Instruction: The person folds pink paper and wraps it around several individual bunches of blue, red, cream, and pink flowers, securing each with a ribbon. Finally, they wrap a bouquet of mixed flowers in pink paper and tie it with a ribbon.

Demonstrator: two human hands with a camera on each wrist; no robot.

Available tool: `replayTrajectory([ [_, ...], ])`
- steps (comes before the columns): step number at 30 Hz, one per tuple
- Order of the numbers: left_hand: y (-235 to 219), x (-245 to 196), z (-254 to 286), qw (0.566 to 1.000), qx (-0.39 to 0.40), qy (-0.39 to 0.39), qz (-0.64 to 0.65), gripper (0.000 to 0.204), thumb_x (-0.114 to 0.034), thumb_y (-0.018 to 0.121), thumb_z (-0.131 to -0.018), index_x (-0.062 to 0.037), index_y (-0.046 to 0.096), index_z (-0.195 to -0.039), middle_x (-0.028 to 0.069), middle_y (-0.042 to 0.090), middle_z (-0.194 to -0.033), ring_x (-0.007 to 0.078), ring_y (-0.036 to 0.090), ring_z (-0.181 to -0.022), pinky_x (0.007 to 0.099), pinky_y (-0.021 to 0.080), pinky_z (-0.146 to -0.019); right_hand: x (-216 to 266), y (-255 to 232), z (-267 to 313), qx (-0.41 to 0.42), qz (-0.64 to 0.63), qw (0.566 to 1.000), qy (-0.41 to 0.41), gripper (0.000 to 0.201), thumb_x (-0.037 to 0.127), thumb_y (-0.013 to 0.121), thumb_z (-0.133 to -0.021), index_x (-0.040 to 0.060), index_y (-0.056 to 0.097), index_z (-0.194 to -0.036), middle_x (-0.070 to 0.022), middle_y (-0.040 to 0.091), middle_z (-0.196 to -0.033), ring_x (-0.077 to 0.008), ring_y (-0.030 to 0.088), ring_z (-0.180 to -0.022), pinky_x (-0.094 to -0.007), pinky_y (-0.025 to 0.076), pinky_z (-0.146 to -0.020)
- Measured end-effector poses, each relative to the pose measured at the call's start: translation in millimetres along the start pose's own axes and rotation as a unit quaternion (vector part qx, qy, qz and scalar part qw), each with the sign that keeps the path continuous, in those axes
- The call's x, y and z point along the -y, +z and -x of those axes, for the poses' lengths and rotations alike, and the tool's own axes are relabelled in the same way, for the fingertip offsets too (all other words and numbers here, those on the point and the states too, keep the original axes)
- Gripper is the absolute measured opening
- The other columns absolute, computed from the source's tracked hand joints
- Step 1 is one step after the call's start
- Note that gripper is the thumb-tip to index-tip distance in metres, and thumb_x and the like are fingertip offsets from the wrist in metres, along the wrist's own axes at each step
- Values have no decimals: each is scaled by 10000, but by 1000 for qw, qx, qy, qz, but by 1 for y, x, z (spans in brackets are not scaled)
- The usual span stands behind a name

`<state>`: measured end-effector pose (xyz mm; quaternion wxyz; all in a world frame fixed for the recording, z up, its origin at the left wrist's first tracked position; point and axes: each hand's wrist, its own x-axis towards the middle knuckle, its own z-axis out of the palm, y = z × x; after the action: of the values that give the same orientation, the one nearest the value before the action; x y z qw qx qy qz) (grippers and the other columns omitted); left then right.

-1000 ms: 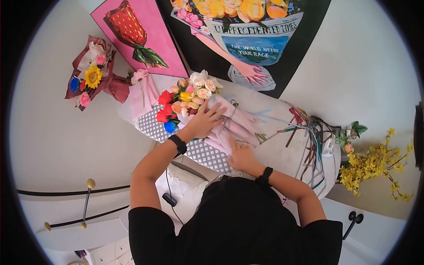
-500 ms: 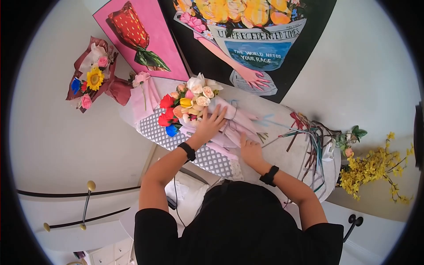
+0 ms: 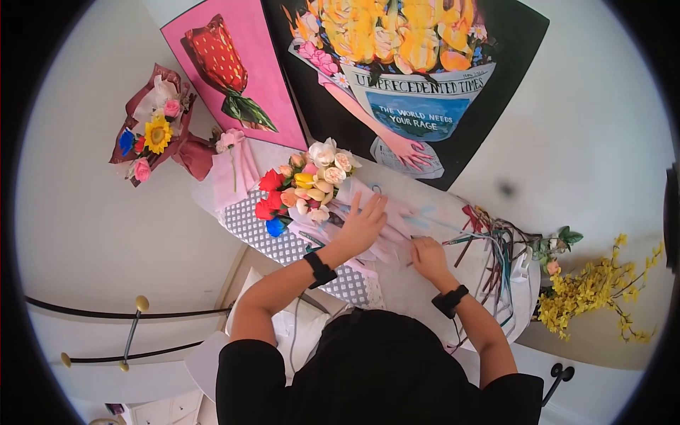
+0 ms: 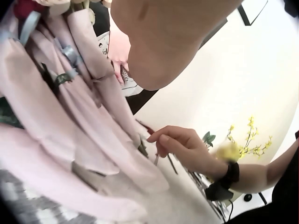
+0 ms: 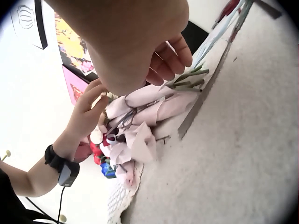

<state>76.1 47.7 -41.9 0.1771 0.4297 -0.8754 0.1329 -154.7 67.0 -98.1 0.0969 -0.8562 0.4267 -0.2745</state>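
A bouquet (image 3: 308, 185) of red, peach, cream, yellow and blue flowers lies on the table, its stems in pale pink wrapping (image 4: 100, 135). A thin grey-blue tie (image 4: 72, 56) circles the wrapping. My left hand (image 3: 365, 223) lies over the wrapping with its fingers spread. Close by the lower end, my right hand (image 3: 430, 258) has loosely bent fingers. Its fingertips are right at the green stem ends (image 5: 191, 84), which stick out of the wrapping; in the left wrist view nothing shows gripped between thumb and forefinger.
A pile of ribbons and stems (image 3: 499, 255) lies at the table's right end, beside yellow blossom branches (image 3: 588, 287). At the left are a dark-red wrapped bouquet (image 3: 191, 152) and a pink-wrapped single flower (image 3: 234, 166). Two paintings (image 3: 418, 106) stand behind. A patterned cloth (image 3: 251, 216) runs beneath the flowers.
My left hand has shifted right along the wrapping. My right hand has moved right, from the wrapping's near edge to the stem ends. The head view has tilted up a little.
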Motion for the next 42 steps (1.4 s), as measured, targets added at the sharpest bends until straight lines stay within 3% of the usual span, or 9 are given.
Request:
replayTrajectory([
  [7,12,-12,-48,996,-67,-57,28,252,-140,531,-696,-41,582,-922,160,467,-1227,300,402,-1186,567,250,-972,-6,-7,-26,-89,-28,995,25,51,59,552,-762,17,581,-771,-145,553,-708,-332,545,-654,-407,447,-572],
  [12,21,-15,-58,989,-88,-104,53,241,-131,537,-680,-47,595,-898,146,496,-1191,283,435,-1145,543,267,-962,-11,1,-20,-53,-11,998,33,50,63,551,-754,14,562,-761,-139,545,-692,-315,538,-650,-400,438,-572],
  [26,46,-10,-33,982,-30,-160,93,254,-130,536,-698,-21,601,-918,192,474,-1208,306,433,-1139,513,245,-998,-7,8,-15,-42,-28,999,8,47,51,547,-761,14,559,-788,-130,536,-675,-312,531,-630,-392,433,-555],
  [29,49,-7,-28,982,-31,-162,89,250,-133,533,-697,-19,601,-908,192,478,-1202,309,443,-1127,500,265,-994,-6,10,-27,-9,-25,1000,14,116,37,553,-738,13,563,-850,-135,543,-770,-317,530,-720,-404,432,-610],
  [31,50,-5,-26,983,-33,-159,89,247,-135,531,-697,-18,601,-903,191,482,-1195,310,449,-1120,493,276,-991,-3,13,-44,-63,-4,997,-38,276,84,570,-711,1,539,-972,-141,534,-895,-319,515,-836,-436,408,-687],
  [34,43,-2,-27,979,-54,-160,113,230,-116,531,-688,-20,601,-885,189,494,-1173,322,458,-1098,461,309,-972,8,22,-70,-26,3,999,-42,473,160,587,-691,-19,473,-1114,-148,514,-981,-323,490,-919,-455,380,-749],
  [36,32,3,-29,956,-139,-184,183,222,-67,530,-670,-32,599,-878,152,530,-1094,316,482,-1037,428,358,-907,12,35,-82,19,10,1000,-21,522,192,590,-692,-28,451,-1145,-150,520,-982,-320,498,-909,-452,378,-757],
  [39,18,11,-25,925,-187,-221,246,213,-9,532,-636,-43,592,-838,107,562,-967,298,525,-913,395,414,-792,18,52,-104,80,13,996,32,576,208,595,-696,-27,422,-1192,-161,529,-986,-329,515,-896,-444,389,-766],
  [42,10,12,-14,924,-214,-172,267,197,23,533,-614,-45,580,-794,82,566,-821,281,548,-775,364,443,-683,21,57,-113,63,-54,995,63,540,164,587,-712,-9,430,-1199,-177,542,-980,-357,534,-875,-432,417,-760],
])
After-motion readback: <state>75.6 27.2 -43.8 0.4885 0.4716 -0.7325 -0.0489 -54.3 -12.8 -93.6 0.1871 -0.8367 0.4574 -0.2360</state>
